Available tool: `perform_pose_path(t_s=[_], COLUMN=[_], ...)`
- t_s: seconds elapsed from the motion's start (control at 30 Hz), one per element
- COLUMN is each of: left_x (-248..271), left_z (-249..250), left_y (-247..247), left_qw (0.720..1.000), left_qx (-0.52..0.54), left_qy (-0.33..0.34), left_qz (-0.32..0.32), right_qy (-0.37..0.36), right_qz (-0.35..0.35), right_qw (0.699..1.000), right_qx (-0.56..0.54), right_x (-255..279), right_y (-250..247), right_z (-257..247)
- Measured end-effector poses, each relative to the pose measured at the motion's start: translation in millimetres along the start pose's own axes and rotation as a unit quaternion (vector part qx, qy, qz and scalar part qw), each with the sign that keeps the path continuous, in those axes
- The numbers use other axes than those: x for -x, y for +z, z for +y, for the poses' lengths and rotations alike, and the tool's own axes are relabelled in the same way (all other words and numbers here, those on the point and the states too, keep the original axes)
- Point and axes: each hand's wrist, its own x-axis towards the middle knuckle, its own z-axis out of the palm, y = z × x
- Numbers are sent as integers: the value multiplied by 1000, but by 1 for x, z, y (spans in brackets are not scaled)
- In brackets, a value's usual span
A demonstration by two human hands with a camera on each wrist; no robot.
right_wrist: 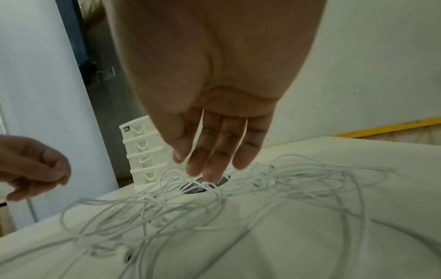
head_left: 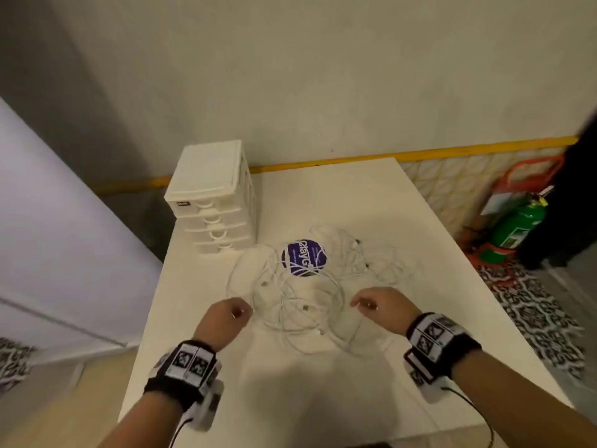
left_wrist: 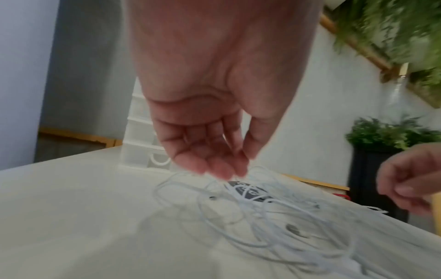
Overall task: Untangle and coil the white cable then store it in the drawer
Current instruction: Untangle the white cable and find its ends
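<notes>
A tangle of thin white cable [head_left: 307, 295] lies spread in loose loops on the white table [head_left: 323, 399]; it also shows as cable [left_wrist: 262, 217] and cable [right_wrist: 214, 207] in the wrist views. A white drawer unit [head_left: 214, 195] with several shut drawers stands at the table's far left corner. My left hand [head_left: 240, 310] hovers just left of the tangle, fingers relaxed and hanging down, holding nothing [left_wrist: 224, 169]. My right hand [head_left: 358, 302] hovers at the tangle's right side, fingers loose above the loops [right_wrist: 207, 169].
A round purple sticker [head_left: 303, 258] lies on the table under the cable. A green fire extinguisher [head_left: 517, 227] stands on the floor at the right. A wall runs behind the table; a white panel stands to the left.
</notes>
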Motion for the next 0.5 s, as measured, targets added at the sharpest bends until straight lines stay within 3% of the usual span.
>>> perform_pose_path(t_s=[0.07, 0.13, 0.23, 0.33, 0.4, 0.5], left_x=[-15, -31, -48, -55, -55, -59], left_z=[-4, -9, -15, -19, -22, -25], left_y=[-6, -8, 6, 20, 26, 25], left_qw=[996, 992, 993, 989, 988, 988], left_qx=[22, 22, -4, -40, -58, -75], left_qy=[-34, -74, -113, -136, -134, -127], left_qz=[84, 103, 31, -36, -54, -46], right_qy=[-1, -6, 12, 47, 60, 55], right_qz=[26, 30, 9, -70, -121, -127], right_qw=[1000, 999, 999, 991, 983, 981], right_qx=[17, 26, 50, 103, 127, 135], right_x=[-11, -20, -38, -55, -62, -69], right_y=[4, 7, 20, 27, 33, 40], right_z=[-8, -19, -17, -14, -13, -9])
